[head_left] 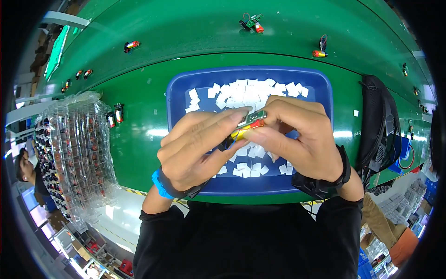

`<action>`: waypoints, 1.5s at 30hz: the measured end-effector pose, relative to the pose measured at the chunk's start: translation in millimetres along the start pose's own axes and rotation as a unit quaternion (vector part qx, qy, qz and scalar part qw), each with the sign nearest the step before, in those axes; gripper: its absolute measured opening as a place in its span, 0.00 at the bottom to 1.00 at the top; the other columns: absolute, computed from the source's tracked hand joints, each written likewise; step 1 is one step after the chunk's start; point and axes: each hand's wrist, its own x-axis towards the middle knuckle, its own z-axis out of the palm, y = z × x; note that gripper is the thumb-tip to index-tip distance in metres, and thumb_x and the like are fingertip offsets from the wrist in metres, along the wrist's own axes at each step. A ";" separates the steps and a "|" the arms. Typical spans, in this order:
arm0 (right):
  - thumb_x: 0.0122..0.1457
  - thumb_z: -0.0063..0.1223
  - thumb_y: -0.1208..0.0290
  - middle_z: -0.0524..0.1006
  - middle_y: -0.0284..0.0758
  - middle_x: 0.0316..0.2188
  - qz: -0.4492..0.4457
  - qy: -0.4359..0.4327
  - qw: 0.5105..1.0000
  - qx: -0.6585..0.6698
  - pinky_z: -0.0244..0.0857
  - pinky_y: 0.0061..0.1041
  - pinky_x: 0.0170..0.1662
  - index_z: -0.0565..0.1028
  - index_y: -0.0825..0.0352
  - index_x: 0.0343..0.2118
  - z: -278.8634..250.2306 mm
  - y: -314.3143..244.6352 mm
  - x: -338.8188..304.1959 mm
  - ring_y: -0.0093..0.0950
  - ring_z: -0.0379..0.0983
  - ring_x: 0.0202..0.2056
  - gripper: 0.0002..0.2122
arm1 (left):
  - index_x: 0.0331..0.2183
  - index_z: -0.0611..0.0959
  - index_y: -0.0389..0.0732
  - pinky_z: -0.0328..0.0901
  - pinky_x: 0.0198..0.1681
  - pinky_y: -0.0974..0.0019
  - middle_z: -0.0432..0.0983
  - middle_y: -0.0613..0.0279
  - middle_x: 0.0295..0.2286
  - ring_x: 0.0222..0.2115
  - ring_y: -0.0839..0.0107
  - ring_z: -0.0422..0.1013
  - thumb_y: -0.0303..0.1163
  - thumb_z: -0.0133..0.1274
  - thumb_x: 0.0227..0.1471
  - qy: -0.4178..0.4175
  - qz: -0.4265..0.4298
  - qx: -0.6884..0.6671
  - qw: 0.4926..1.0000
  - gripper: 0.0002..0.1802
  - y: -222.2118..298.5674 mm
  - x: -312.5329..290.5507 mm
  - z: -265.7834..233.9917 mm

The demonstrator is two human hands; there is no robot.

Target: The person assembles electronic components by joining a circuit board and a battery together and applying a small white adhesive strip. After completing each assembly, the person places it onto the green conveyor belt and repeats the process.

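Observation:
Between both hands, above a blue tray (pixel 173 100), is a small green circuit board with a red-and-yellow battery cell (pixel 248 129). My left hand (pixel 197 139) has its fingers closed over the left end of this assembly. On the other side, my right hand (pixel 302 135) pinches the right end with thumb and forefinger. The fingers hide much of the board and cell. Many small white paper pieces (pixel 246 93) lie scattered in the tray beneath the hands.
Stacked clear plastic trays (pixel 79 153) full of small parts stand at the left, two battery assemblies (pixel 118 113) beside them. More assemblies (pixel 253 23) lie along the green bench's far strip (pixel 200 32). A black bag (pixel 374 121) lies at the right. Other people (pixel 30 172) are at both sides.

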 end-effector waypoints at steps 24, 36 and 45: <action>0.55 0.66 0.76 0.77 0.34 0.25 -0.026 0.046 0.991 -0.121 0.61 0.17 0.23 0.79 0.71 0.32 -1.6 -2.1 0.5 0.18 0.70 0.21 0.07 | 0.51 0.74 0.28 0.80 0.34 0.64 0.77 0.46 0.43 0.38 0.61 0.80 0.31 0.51 0.64 -0.031 -0.421 -0.533 0.733 0.19 5.9 10.3 -5.7; 0.51 0.67 0.83 0.75 0.33 0.27 -0.089 0.106 0.981 -0.135 0.61 0.16 0.22 0.80 0.70 0.36 16.0 1.7 -0.6 0.18 0.70 0.23 0.10 | 0.50 0.69 0.32 0.76 0.24 0.68 0.78 0.48 0.39 0.30 0.64 0.80 0.33 0.47 0.67 -0.038 -0.391 -0.453 0.800 0.16 5.2 -0.3 -0.2; 0.50 0.67 0.79 0.76 0.35 0.27 -0.290 0.047 0.879 -0.375 0.64 0.21 0.21 0.79 0.68 0.37 6.0 7.1 4.6 0.26 0.72 0.20 0.11 | 0.47 0.71 0.34 0.64 0.13 0.75 0.80 0.52 0.29 0.16 0.76 0.73 0.36 0.45 0.68 -0.087 -0.457 -0.477 0.745 0.14 7.7 6.7 -16.2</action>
